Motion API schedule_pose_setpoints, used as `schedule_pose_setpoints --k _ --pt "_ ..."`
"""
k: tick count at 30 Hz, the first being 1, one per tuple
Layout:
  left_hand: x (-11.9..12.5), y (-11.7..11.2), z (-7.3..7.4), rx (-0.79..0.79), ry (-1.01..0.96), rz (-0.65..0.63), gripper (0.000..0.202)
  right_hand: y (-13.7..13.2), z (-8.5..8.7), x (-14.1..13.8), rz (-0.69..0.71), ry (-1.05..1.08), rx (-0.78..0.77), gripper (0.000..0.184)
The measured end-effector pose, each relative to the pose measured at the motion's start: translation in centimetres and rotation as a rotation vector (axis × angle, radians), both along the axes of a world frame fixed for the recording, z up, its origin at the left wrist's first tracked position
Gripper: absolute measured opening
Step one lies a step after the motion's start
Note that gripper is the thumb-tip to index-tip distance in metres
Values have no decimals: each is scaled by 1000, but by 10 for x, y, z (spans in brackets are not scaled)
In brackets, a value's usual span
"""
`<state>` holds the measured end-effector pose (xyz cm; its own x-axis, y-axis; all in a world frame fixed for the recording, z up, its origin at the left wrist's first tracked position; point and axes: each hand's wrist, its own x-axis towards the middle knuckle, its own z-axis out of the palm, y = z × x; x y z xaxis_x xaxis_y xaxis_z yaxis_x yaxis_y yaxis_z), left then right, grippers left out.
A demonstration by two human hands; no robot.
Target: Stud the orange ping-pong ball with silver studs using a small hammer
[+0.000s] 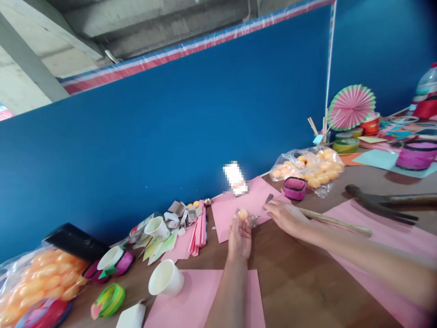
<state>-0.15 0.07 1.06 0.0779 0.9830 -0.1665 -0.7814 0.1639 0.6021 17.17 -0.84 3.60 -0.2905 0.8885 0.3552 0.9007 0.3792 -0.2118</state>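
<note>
My left hand (pixel 241 237) is palm up with its fingers curled around a small orange ball (pixel 242 214), which looks like a table tennis ball. Close to its fingertips is a small shiny silver thing (pixel 254 221), too blurred to name. My right hand (pixel 287 217) is bent over a wooden-handled tool (pixel 334 220) lying on the table. The tool's small dark head (pixel 269 198) shows past my fingers, while its middle is hidden under the hand. Beneath and beyond both hands lies a pink sheet of paper (pixel 223 209).
A claw hammer (pixel 378 205) lies at right. Bags of orange balls (pixel 317 166) stand at back right and far left. White paper cups (pixel 166 279), green tape (pixel 108 300) and folded pink strips (pixel 198 232) are on the left. A blue partition (pixel 170 118) borders the table's back.
</note>
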Motion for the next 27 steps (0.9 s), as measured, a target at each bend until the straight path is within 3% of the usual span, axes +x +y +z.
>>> schedule_pose_setpoints --k 6,16,27 --pt "0 0 0 9 -12 -2 22 11 -1 -22 70 -1 -71 22" --pt "1 0 1 -3 16 -7 26 15 -10 -26 76 4 -57 19" --pt "1 -3 3 10 33 -24 26 12 -18 -21 141 345 62 15"
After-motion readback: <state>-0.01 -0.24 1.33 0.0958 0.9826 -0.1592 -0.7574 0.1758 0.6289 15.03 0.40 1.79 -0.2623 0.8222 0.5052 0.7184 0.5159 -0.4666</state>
